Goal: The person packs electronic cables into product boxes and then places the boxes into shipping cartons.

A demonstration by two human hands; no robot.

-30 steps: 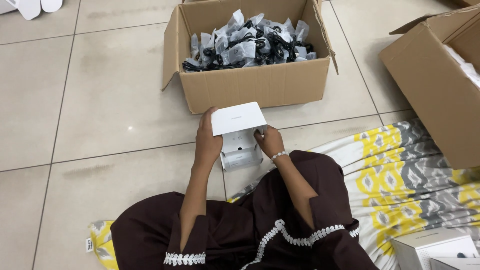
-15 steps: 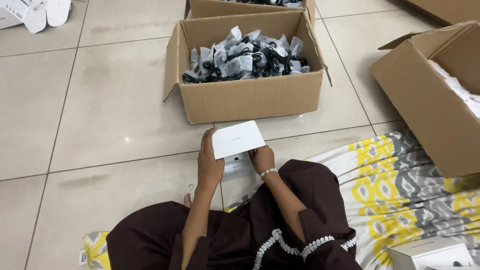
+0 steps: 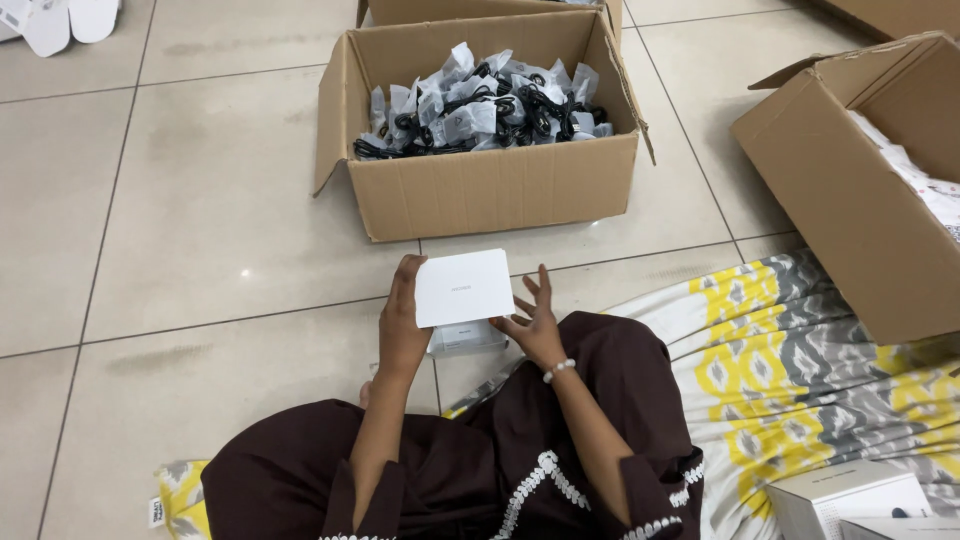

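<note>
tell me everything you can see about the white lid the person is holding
The white lid is a flat, squarish piece with rounded corners, apparently matte card, plain apart from a tiny mark near its middle. It is held tilted above a white box base that rests on the tiled floor, partly hiding it. The left hand grips its left edge, while the right hand, fingers spread, touches its lower right corner. It sits just in front of the open cardboard box of bagged black cables.

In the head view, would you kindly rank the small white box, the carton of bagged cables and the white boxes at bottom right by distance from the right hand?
1. small white box, touching the right hand
2. carton of bagged cables, straight ahead
3. white boxes, bottom right on the mat
</note>
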